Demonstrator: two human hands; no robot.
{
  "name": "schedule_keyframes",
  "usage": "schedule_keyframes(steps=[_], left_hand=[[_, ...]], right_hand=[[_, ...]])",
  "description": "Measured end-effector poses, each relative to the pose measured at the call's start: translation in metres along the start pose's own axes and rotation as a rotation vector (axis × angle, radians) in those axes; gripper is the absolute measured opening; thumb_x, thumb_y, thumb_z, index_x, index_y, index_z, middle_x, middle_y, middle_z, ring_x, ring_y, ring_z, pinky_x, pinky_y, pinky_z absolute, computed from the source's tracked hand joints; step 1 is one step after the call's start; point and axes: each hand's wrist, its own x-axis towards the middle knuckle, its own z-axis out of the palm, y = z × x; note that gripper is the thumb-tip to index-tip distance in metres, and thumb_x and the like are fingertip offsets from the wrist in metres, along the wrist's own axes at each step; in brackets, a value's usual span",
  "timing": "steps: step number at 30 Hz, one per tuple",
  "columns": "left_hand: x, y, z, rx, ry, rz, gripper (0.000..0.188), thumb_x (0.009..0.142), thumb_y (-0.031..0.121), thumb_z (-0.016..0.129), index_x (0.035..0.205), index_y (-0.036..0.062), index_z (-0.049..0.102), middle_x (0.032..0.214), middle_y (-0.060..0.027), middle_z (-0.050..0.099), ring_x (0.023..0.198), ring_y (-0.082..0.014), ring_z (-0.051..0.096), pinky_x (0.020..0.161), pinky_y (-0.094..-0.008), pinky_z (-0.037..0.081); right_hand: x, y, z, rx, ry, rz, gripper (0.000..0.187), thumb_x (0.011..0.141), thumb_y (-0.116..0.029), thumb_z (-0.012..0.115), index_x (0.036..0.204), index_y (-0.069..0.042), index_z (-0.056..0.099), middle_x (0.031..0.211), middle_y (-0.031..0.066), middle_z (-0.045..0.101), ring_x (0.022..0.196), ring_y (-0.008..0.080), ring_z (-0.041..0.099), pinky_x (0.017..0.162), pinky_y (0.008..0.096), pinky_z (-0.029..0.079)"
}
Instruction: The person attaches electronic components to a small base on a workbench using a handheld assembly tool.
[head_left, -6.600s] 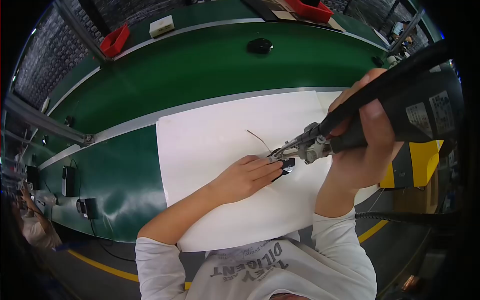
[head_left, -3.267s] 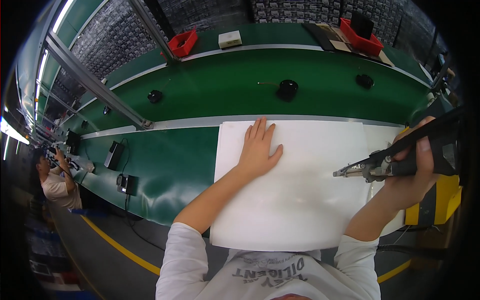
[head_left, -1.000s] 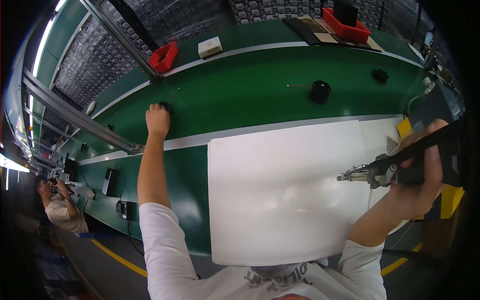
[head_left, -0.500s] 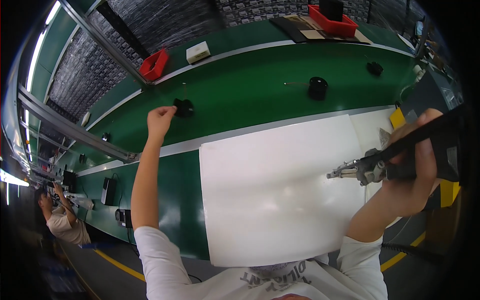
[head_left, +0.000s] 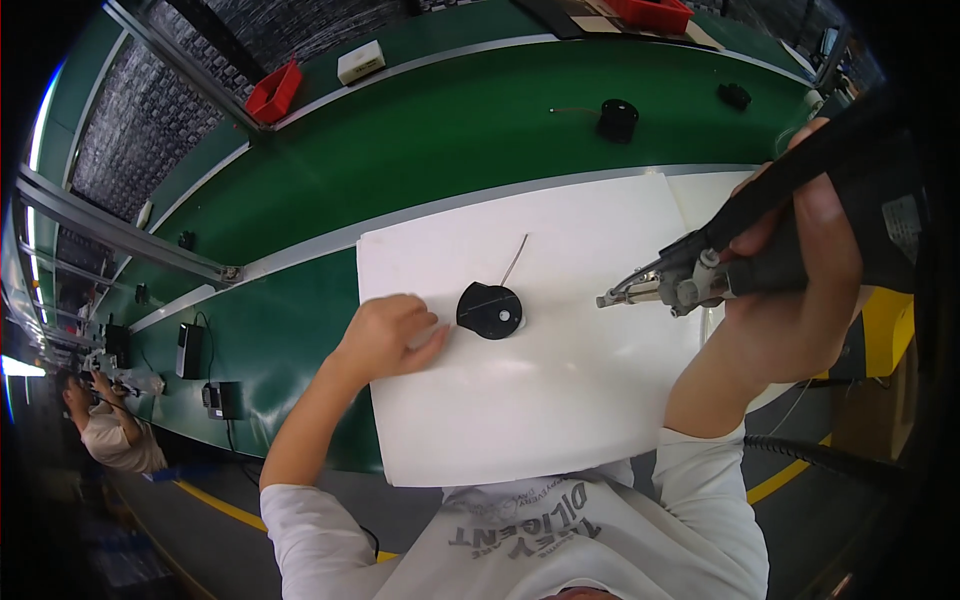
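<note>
On the white sheet (head_left: 560, 400) lies a black round part (head_left: 480, 312) with a pale spot on its face and a thin metal stem pointing away from me. My left hand (head_left: 390, 335) is just left of this part, over the sheet's left edge, its fingers loosely bent and thumb apart, with nothing in them. My right hand (head_left: 825, 270) is wrapped round a black gun-like tool (head_left: 770, 285) with a metal nozzle. The nozzle points left, above the sheet's right side and apart from the black part.
Another black part (head_left: 618, 121) with a stem and a smaller black piece (head_left: 735, 96) lie on the green strip beyond. A red bin (head_left: 273, 92) and a white box (head_left: 361, 63) stand farther back. At far left, a person (head_left: 115, 435) works along the bench.
My left hand has brought the black round part from the green strip onto the white sheet and let go. The tool in my right hand has shifted slightly left in view.
</note>
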Motion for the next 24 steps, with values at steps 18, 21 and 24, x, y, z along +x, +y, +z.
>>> schedule_keyframes(steps=[18, 21, 24], left_hand=[[0.074, 0.082, 0.069, 0.111, 0.255, 0.385, 0.035, 0.082, 0.010, 0.064, 0.115, -0.0012, 0.063, 0.115, -0.0210, 0.061, 0.093, -0.0259, 0.058, 0.081, -0.0336, 0.049], [0.077, 0.090, 0.084, 0.183, 0.284, 0.294, 0.032, 0.086, 0.013, 0.064, 0.114, -0.0015, 0.064, 0.115, -0.0199, 0.061, 0.099, -0.0269, 0.059, 0.081, -0.0334, 0.049], [0.084, 0.094, 0.084, 0.130, 0.328, 0.283, 0.031, 0.087, 0.015, 0.064, 0.112, -0.0023, 0.065, 0.113, -0.0184, 0.062, 0.105, -0.0278, 0.059, 0.083, -0.0337, 0.049]], right_hand=[[-0.010, -0.011, 0.012, -0.038, -0.065, -0.122, 0.028, 0.092, -0.007, 0.050, 0.114, 0.004, 0.064, 0.099, 0.0215, 0.063, 0.056, 0.0144, 0.058, 0.049, 0.0224, 0.050], [-0.014, 0.015, 0.020, 0.140, -0.107, -0.251, 0.028, 0.095, -0.002, 0.046, 0.117, 0.002, 0.063, 0.099, 0.0217, 0.062, 0.057, 0.0151, 0.058, 0.049, 0.0235, 0.051], [-0.015, 0.011, 0.027, 0.097, -0.061, -0.158, 0.027, 0.096, -0.004, 0.047, 0.118, 0.002, 0.061, 0.093, 0.0196, 0.061, 0.056, 0.0152, 0.059, 0.048, 0.0245, 0.051]])
